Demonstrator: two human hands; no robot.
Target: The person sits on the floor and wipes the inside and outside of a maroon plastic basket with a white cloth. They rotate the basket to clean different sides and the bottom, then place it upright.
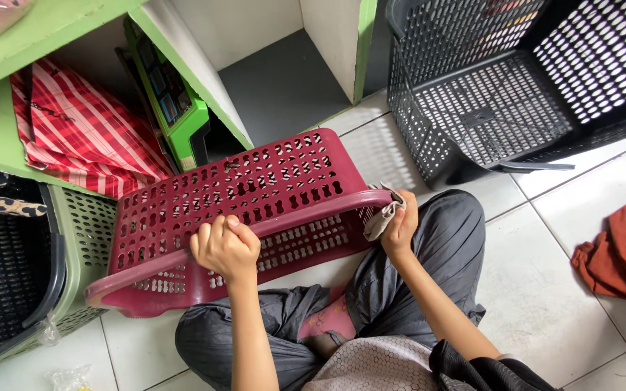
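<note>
maroon basket (255, 195) rim gripped by left hand (224, 250), right hand (402, 224).

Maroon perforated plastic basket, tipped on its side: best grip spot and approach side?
Take the maroon perforated plastic basket by its thick rolled rim, coming from the open side nearest the person. The rim is the only solid bar; the walls are slotted and thin. The left hand already wraps that rim, and the right hand presses a grey cloth at its corner.

A perforated maroon plastic basket (255, 210) tilts on its side, a grey cloth (384, 216) against its rim.
</note>
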